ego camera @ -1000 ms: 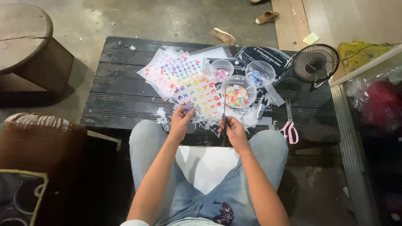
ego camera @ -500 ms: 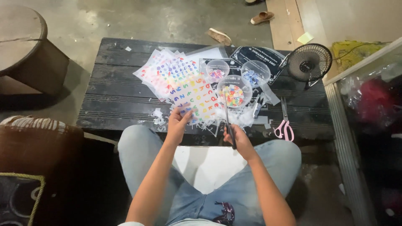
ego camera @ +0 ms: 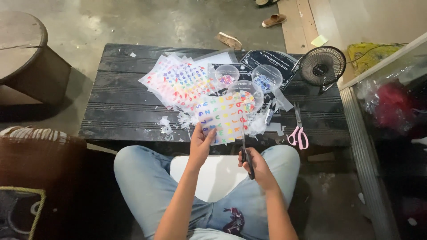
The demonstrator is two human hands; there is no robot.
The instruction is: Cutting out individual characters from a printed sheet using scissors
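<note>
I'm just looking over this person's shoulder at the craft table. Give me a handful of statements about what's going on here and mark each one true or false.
1. The left hand holds a sticker sheet of coloured shapes. True.
2. The right hand holds dark-handled scissors with the blades up along the sheet. True.
3. The pink-handled scissors are in the person's lap. False: they lie on the black slatted table, to the right.
4. The small black fan stands at the table's left end. False: it is at the right end.
5. Three round clear bowls with coloured bits sit behind the held sheet. True.
</note>
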